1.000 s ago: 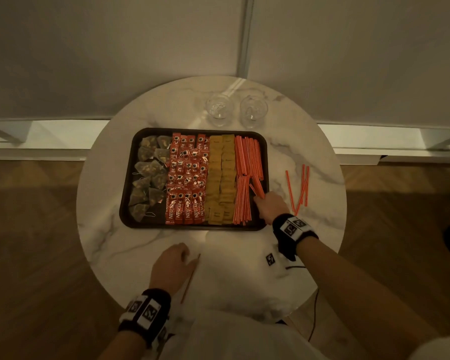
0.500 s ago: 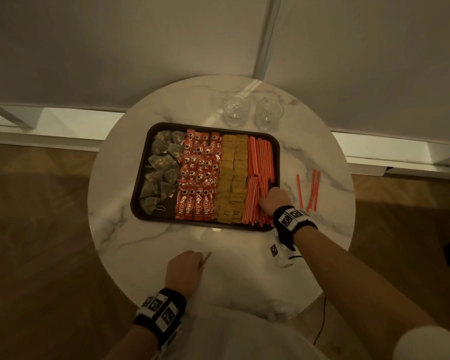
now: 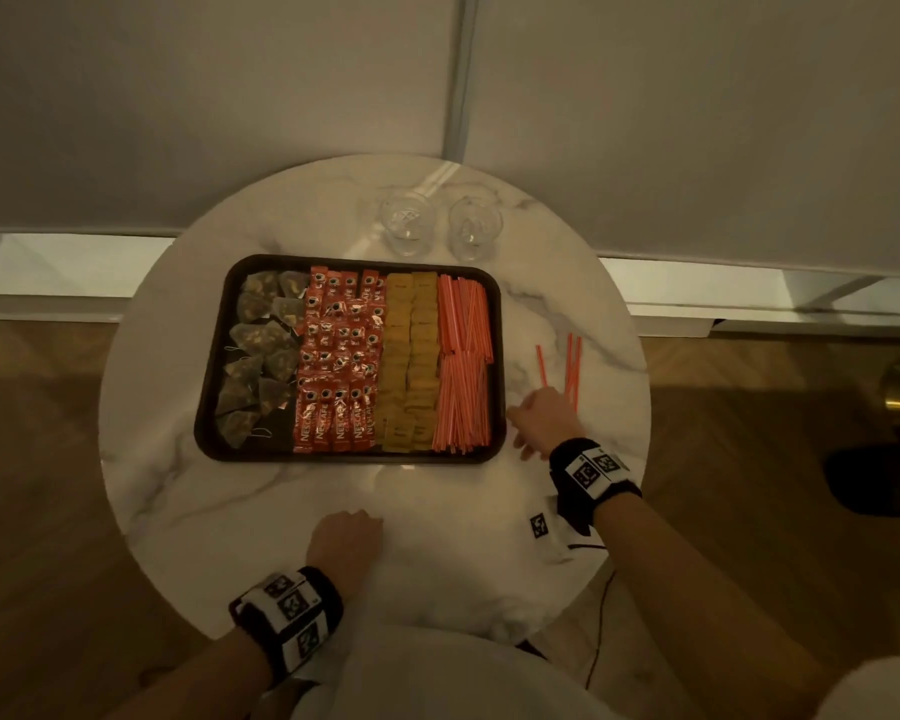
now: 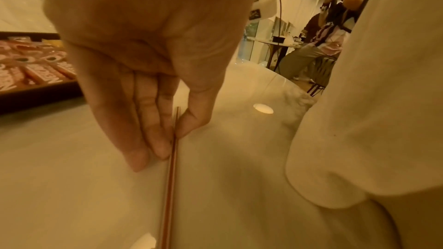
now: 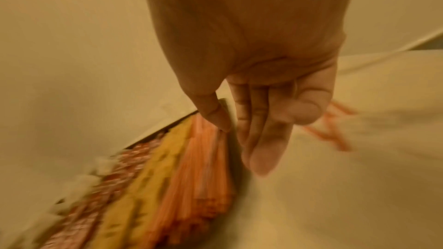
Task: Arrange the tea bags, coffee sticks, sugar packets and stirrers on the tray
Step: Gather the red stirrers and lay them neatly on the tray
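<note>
A dark tray (image 3: 333,456) on the round marble table (image 3: 188,511) holds rows of tea bags (image 3: 261,350), red coffee sticks (image 3: 339,356), tan sugar packets (image 3: 411,356) and orange stirrers (image 3: 463,366). A few loose stirrers (image 3: 567,366) lie on the table right of the tray. My right hand (image 3: 541,423) hovers just off the tray's right edge by their near ends. Its fingers (image 5: 263,158) are straight and hold nothing. Near the front edge, my left hand (image 3: 344,537) pinches one stirrer (image 4: 171,177) flat on the table between thumb and fingers (image 4: 158,145).
Two clear glasses (image 3: 406,226) (image 3: 475,228) stand behind the tray near the wall. A small white tagged device (image 3: 546,532) with a cable lies under my right wrist. My pale clothing (image 4: 371,101) crowds the table's front edge. Wooden floor surrounds the table.
My right hand has left the stirrer row on the tray and moved right, onto the table beside the loose stirrers. The left hand stays at the front on its stirrer.
</note>
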`<state>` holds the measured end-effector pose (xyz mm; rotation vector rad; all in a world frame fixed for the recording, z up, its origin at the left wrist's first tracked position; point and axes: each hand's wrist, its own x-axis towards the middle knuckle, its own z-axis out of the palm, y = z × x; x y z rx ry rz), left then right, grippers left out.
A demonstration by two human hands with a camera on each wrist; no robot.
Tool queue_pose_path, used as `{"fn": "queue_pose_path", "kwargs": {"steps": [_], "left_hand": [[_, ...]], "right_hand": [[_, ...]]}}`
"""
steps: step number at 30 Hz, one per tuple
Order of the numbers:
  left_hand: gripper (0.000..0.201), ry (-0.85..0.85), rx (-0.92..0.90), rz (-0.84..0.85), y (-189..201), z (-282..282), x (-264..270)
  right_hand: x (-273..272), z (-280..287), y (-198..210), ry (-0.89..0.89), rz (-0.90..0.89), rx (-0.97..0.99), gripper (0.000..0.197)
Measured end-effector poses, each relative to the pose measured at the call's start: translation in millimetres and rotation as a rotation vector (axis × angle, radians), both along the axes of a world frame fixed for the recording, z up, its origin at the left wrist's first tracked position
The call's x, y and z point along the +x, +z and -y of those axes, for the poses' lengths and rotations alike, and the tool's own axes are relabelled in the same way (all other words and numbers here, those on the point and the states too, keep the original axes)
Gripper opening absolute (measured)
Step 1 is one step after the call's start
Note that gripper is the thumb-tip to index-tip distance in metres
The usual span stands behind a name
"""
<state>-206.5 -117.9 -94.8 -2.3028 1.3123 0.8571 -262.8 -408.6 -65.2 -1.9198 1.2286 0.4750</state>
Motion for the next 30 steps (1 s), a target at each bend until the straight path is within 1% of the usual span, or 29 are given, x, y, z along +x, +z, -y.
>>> {"fn": "queue_pose_path", "kwargs": {"steps": [1, 3, 5, 8, 10, 11, 12, 13, 14, 16, 17, 18, 20, 21, 24, 27, 30], "left_hand": [[0.032, -0.017, 0.025, 0.009, 0.0, 3.6, 0.0], [0.03, -0.012, 0.089, -0.002, -1.5, 11.3, -1.5], [0.029, -0.003, 0.124, -0.022, 1.2, 20.0, -1.1], [0.031, 0.009, 0.141, -0.048, 6.5, 33.0, 5.5], [0.03, 0.104, 0.087, -0.091, 20.2, 48.7, 13.8], [0.024, 0.176, 0.025, -0.119, 27.2, 59.5, 19.5], [0.014, 0.264, -0.043, -0.155, 35.6, 72.2, 25.0], [0.01, 0.35, -0.1, -0.19, 43.5, 87.4, 30.7], [0.016, 0.414, -0.164, -0.208, 46.1, 103.8, 36.1], [0.01, 0.467, -0.285, -0.206, 46.7, 136.4, 45.5], [0.01, 0.49, -0.334, -0.189, 45.5, 150.3, 49.3], [0.01, 0.522, -0.35, -0.188, 47.1, 164.2, 51.9], [0.017, 0.567, -0.315, -0.226, 46.5, 188.2, 58.1], [0.019, 0.598, -0.315, -0.252, 43.9, 198.5, 62.1], [0.016, 0.668, -0.339, -0.293, 35.1, 219.1, 72.4], [0.018, 0.691, -0.353, -0.281, 25.2, 222.8, 75.3], [0.02, 0.699, -0.397, -0.243, 25.6, 217.6, 69.1]], "right_hand": [[-12.3, 10.0, -4.9, -0.037, -0.02, -0.016, 0.028], [-32.9, 34.0, -14.5, -0.084, -0.071, -0.11, 0.033], [-44.4, 56.7, -17.9, -0.075, -0.133, -0.204, 0.044], [-40.7, 80.6, -18.6, -0.056, -0.157, -0.247, 0.063], [-27.7, 86.1, -20.5, -0.021, -0.143, -0.257, 0.075], [-20.1, 86.1, -22.5, 0.014, -0.141, -0.262, 0.079], [-13.1, 85.4, -24.7, 0.06, -0.137, -0.272, 0.079], [-6.2, 83.5, -25.5, 0.106, -0.128, -0.285, 0.077], [-0.1, 82.0, -26.0, 0.153, -0.12, -0.301, 0.072], [9.9, 81.0, -23.8, 0.26, -0.131, -0.327, 0.059], [13.4, 80.8, -21.7, 0.314, -0.145, -0.336, 0.052], [16.2, 81.1, -20.7, 0.353, -0.157, -0.344, 0.044], [19.2, 80.6, -20.1, 0.403, -0.178, -0.371, 0.035], [19.6, 79.3, -21.2, 0.417, -0.182, -0.386, 0.035], [17.7, 77.3, -28.7, 0.457, -0.165, -0.416, 0.046], [10.6, 75.3, -30.9, 0.537, -0.17, -0.427, 0.045], [2.2, 72.1, -31.7, 0.593, -0.196, -0.426, 0.044]]}}
